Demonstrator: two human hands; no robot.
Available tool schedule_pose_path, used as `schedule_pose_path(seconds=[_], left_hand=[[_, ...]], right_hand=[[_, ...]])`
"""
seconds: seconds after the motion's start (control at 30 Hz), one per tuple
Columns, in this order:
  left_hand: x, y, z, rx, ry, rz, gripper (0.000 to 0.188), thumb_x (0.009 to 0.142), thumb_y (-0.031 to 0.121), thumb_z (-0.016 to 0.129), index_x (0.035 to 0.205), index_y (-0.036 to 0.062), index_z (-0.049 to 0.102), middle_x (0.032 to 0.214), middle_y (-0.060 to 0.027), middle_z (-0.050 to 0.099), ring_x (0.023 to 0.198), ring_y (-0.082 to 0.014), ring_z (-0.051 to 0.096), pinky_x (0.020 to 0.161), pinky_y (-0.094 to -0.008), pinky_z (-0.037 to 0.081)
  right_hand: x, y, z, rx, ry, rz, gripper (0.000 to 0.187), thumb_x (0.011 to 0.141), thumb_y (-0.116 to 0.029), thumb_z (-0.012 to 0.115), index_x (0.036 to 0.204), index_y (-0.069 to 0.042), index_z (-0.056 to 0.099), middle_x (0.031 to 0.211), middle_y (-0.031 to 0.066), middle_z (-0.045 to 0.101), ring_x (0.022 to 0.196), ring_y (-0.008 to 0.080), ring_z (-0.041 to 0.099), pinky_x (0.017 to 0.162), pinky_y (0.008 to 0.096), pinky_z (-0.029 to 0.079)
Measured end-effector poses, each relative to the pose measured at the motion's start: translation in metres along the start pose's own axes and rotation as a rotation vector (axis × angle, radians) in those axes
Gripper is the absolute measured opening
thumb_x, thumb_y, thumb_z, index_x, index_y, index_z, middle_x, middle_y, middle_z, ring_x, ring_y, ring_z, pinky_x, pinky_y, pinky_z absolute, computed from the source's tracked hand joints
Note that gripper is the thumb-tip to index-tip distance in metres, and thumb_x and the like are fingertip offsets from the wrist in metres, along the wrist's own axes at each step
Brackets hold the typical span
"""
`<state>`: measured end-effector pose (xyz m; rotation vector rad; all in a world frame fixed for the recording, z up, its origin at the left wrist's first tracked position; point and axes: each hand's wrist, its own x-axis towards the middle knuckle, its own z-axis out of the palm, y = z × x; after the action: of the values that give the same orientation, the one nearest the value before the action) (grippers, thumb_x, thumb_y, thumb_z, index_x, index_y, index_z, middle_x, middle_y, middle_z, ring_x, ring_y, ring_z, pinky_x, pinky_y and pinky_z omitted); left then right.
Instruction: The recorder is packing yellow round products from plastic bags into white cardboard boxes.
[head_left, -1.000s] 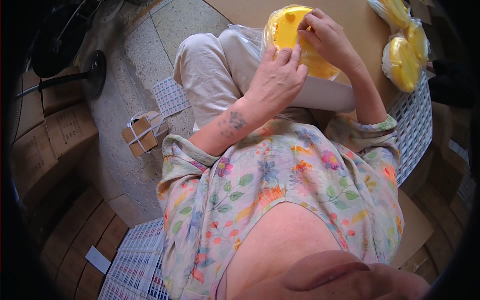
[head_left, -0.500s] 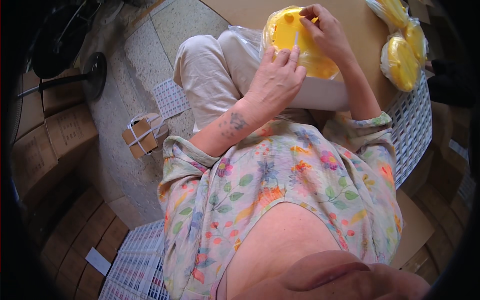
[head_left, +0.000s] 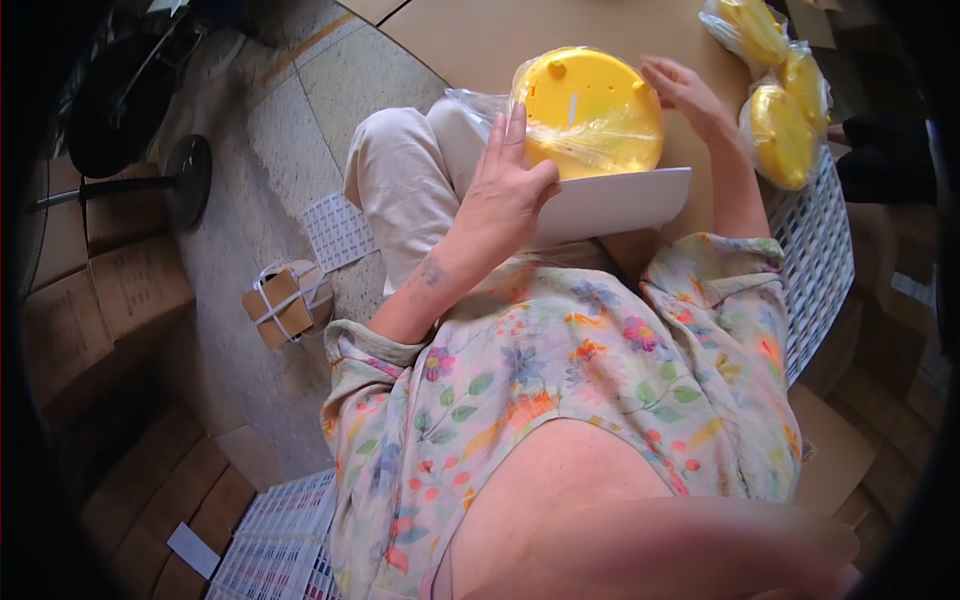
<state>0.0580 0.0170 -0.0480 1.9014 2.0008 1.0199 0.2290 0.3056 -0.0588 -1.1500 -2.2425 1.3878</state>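
A round yellow plastic case (head_left: 602, 100) in a clear plastic bag stands tilted over my lap, a small white strip (head_left: 572, 109) on its face. My left hand (head_left: 508, 180) grips its left edge, with long fingers up along the side and the thumb by the lower rim. Beside the right edge is my right hand (head_left: 688, 98), its fingers loosely stretched and slightly blurred; nothing shows in it. A white panel (head_left: 615, 208) lies below the case, across my lap. What sits behind the case is hidden.
Several bagged yellow cases (head_left: 783, 137) lie at the right end of the brown tabletop (head_left: 480, 35). White woven crates (head_left: 815, 260) stand at my right. On the floor at left are a printed sheet (head_left: 340, 232) and a strapped cardboard piece (head_left: 278, 308). Stacked cartons (head_left: 140, 275) line the left.
My left hand has gone from the white strip to the case's left edge. My right hand has come off the case's upper face and moved right. The case now appears slightly lower in view.
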Motion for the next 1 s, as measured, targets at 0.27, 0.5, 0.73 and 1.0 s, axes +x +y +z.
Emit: schedule_pose_path(seconds=[0.27, 0.5, 0.73, 1.0], left_hand=[[0.017, -0.005, -0.003, -0.044, -0.118, 0.072, 0.014, 0.085, 0.014, 0.069, 0.089, 0.0059, 0.059, 0.154, -0.0297, 0.027, 0.140, -0.0540, 0.025, 0.113, -0.0514, 0.032], [0.017, 0.009, -0.021, -0.065, -0.022, 0.174, 0.012, 0.084, 0.011, 0.070, 0.087, 0.0071, 0.060, 0.153, -0.0209, 0.033, 0.141, -0.0463, 0.030, 0.112, -0.0500, 0.033], [0.007, 0.004, -0.015, -0.098, -0.045, 0.158, 0.014, 0.083, 0.012, 0.071, 0.087, 0.0058, 0.059, 0.148, -0.0194, 0.041, 0.137, -0.0420, 0.038, 0.109, -0.0481, 0.037], [0.004, 0.004, -0.017, -0.187, -0.092, 0.144, 0.012, 0.085, 0.014, 0.067, 0.088, 0.0050, 0.059, 0.127, -0.0161, 0.060, 0.112, -0.0336, 0.060, 0.097, -0.0441, 0.046]], right_hand=[[-0.010, -0.014, 0.000, -0.137, 0.205, -0.347, 0.015, 0.098, -0.019, 0.062, 0.091, -0.006, 0.066, 0.078, -0.0044, 0.059, 0.070, 0.0023, 0.050, 0.061, 0.0190, 0.041], [0.056, -0.040, -0.145, 0.045, 0.586, -0.400, 0.021, 0.096, -0.025, 0.066, 0.097, -0.004, 0.068, 0.074, -0.0011, 0.062, 0.059, 0.0049, 0.056, 0.055, 0.0203, 0.045], [0.137, -0.044, -0.198, -0.640, 1.356, -0.568, 0.015, 0.089, -0.018, 0.071, 0.098, -0.007, 0.071, 0.081, 0.0068, 0.072, 0.071, 0.0202, 0.069, 0.067, 0.0326, 0.056], [0.187, -0.072, 0.021, 0.726, -0.158, 0.017, 0.036, 0.095, -0.013, 0.064, 0.128, -0.003, 0.056, 0.115, 0.0101, 0.063, 0.107, 0.0247, 0.065, 0.088, 0.0326, 0.055]])
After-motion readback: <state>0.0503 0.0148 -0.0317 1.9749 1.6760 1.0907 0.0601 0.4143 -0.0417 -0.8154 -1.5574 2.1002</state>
